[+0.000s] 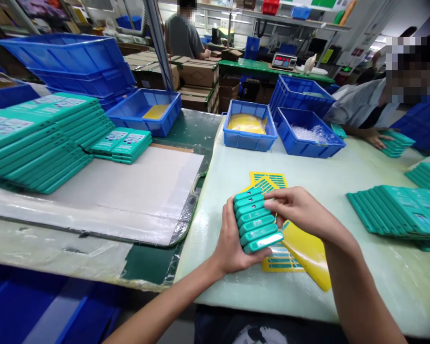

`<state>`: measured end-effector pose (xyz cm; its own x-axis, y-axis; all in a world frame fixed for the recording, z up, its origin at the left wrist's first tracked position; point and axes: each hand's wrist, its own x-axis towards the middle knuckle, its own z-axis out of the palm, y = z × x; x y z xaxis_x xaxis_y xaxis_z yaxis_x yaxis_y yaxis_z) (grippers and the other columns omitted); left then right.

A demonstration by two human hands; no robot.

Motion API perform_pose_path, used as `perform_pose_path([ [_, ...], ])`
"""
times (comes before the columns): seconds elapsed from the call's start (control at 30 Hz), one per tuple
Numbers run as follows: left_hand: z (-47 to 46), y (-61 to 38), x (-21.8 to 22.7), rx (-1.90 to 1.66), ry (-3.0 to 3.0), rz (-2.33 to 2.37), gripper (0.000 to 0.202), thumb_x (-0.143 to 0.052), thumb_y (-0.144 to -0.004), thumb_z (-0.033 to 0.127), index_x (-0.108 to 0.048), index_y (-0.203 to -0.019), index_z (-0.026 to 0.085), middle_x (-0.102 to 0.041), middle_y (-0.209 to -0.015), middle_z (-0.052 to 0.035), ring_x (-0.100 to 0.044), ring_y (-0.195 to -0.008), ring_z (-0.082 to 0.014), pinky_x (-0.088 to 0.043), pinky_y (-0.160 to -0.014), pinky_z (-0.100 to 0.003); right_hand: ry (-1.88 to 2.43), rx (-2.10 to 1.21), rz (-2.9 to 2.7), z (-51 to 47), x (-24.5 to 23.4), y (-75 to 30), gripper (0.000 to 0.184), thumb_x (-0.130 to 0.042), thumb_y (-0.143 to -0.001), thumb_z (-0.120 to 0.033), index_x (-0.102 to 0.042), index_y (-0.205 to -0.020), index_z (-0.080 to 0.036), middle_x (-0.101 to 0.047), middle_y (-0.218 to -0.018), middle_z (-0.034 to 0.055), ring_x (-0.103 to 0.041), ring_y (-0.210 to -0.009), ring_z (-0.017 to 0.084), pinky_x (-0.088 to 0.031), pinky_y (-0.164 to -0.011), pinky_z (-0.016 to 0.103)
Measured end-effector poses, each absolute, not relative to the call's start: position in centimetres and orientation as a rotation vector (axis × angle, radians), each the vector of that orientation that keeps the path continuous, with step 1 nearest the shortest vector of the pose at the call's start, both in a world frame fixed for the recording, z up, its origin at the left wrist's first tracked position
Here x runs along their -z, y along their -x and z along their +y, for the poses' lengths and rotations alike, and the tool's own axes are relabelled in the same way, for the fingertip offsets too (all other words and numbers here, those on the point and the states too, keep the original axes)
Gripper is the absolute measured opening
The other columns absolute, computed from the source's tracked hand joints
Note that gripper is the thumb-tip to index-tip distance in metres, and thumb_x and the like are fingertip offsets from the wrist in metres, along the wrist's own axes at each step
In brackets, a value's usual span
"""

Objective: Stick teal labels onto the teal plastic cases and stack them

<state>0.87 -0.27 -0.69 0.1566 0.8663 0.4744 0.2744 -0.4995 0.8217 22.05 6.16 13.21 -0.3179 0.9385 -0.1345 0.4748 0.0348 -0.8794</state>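
Note:
My left hand (232, 243) is wrapped round a stack of several teal plastic cases (258, 224), held tilted above the table with their narrow edges facing me. Small dark marks show on the edges of the upper cases. At the right side of that stack, my right hand (294, 208) has its thumb and forefinger pinched together; anything between them is too small to make out. Under the hands lie yellow sticker sheets (270, 179) with teal strips, and a plain glossy yellow sheet (310, 253).
Stacked teal cases stand on the left (39, 143) and in another pile on the right (397, 210). Behind are a blue bin (251, 141) with yellow sheets and a blue bin (308, 148) with clear plastic scraps. A co-worker's hand (374, 138) touches cases at far right.

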Motion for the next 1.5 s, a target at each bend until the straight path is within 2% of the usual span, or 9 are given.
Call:
perform_pose_path([
  [0.07,-0.2,-0.7,0.6,-1.357,-1.874,1.087,0.139,-0.092,-0.082,0.072,0.001,-0.176,0.03,-0.033,-0.17,-0.0237,-0.043,-0.158,-0.0497,-0.039,-0.13,-0.074,1.585,-0.888,-1.705,6.3,-11.8,-23.5,0.037,-0.064,-0.101,-0.043,-0.083,-0.096,-0.011,-0.079,-0.084,0.0106,-0.073,-0.067,0.02,-0.055,-0.066,0.031],
  [0.17,-0.1,-0.6,0.7,-1.354,-1.89,1.114,0.14,-0.093,-0.082,0.071,0.002,-0.177,0.03,-0.033,-0.17,-0.0236,-0.042,-0.159,-0.0506,-0.04,-0.13,-0.074,1.903,-0.47,-1.67,5.9,-9.1,-25.9,0.028,-0.062,-0.1,-0.025,-0.086,-0.102,-0.011,-0.084,-0.099,0.0174,-0.079,-0.084,0.027,-0.056,-0.078,0.036],
  [0.3,0.0,-0.5,0.8,-1.358,-1.925,1.128,0.141,-0.094,-0.081,0.067,0.002,-0.178,0.031,-0.036,-0.168,-0.0236,-0.045,-0.157,-0.0512,-0.042,-0.128,-0.074,2.077,-0.498,-1.82,4.3,-5.2,-26.7,0.027,-0.061,-0.101,-0.018,-0.088,-0.102,-0.01,-0.084,-0.108,0.0209,-0.081,-0.101,0.033,-0.056,-0.089,0.04],
  [0.63,-0.2,-0.6,0.5,-1.349,-1.844,1.133,0.133,-0.085,-0.086,0.077,0.0,-0.178,0.031,-0.044,-0.162,-0.0224,-0.054,-0.15,-0.0472,-0.048,-0.124,-0.071,2.244,-0.325,-1.828,2.7,-1.4,-23.1,0.019,-0.075,-0.103,-0.02,-0.085,-0.111,-0.005,-0.075,-0.116,0.0196,-0.072,-0.111,0.031,-0.052,-0.096,0.034],
  [0.77,-0.3,-0.5,0.7,-1.328,-1.844,1.142,0.135,-0.086,-0.086,0.076,0.001,-0.178,0.03,-0.044,-0.163,-0.0227,-0.054,-0.151,-0.0474,-0.045,-0.126,-0.072,2.305,-0.334,-1.93,2.8,-1.6,-23.0,0.02,-0.069,-0.107,-0.02,-0.084,-0.102,-0.008,-0.074,-0.114,0.0188,-0.072,-0.109,0.029,-0.051,-0.09,0.033],
  [1.1,0.0,-0.6,0.9,-1.385,-1.926,1.154,0.133,-0.086,-0.086,0.077,-0.003,-0.179,0.03,-0.036,-0.171,-0.0233,-0.044,-0.159,-0.0498,-0.044,-0.128,-0.071,2.349,-0.351,-1.961,2.9,-1.8,-23.8,0.024,-0.068,-0.11,-0.029,-0.084,-0.115,-0.013,-0.077,-0.121,0.0161,-0.075,-0.112,0.032,-0.047,-0.083,0.037],
  [1.3,0.1,-0.5,1.5,-1.397,-1.937,1.146,0.135,-0.087,-0.086,0.077,0.0,-0.179,0.031,-0.031,-0.175,-0.0241,-0.04,-0.161,-0.0529,-0.041,-0.127,-0.075,2.024,-0.427,-1.625,2.3,0.1,-24.6,0.009,-0.083,-0.092,-0.023,-0.079,-0.093,-0.015,-0.076,-0.095,0.0085,-0.072,-0.091,0.027,-0.047,-0.079,0.036],
  [1.4,-0.1,-0.5,1.5,-1.385,-1.93,1.129,0.137,-0.088,-0.084,0.076,0.001,-0.179,0.031,-0.033,-0.173,-0.0239,-0.041,-0.161,-0.0527,-0.039,-0.128,-0.077,1.701,-0.662,-1.395,1.1,0.2,-25.9,0.024,-0.089,-0.08,-0.037,-0.076,-0.079,-0.017,-0.074,-0.085,0.0077,-0.071,-0.083,0.026,-0.053,-0.08,0.038],
  [1.5,-0.2,-0.6,1.4,-1.373,-1.893,1.114,0.139,-0.089,-0.083,0.075,0.003,-0.178,0.031,-0.036,-0.171,-0.0241,-0.043,-0.159,-0.0522,-0.038,-0.128,-0.079,1.513,-1.026,-1.132,-0.4,-2.1,-27.9,0.042,-0.098,-0.07,-0.052,-0.078,-0.079,-0.017,-0.076,-0.083,0.0083,-0.071,-0.077,0.023,-0.057,-0.073,0.034],
])
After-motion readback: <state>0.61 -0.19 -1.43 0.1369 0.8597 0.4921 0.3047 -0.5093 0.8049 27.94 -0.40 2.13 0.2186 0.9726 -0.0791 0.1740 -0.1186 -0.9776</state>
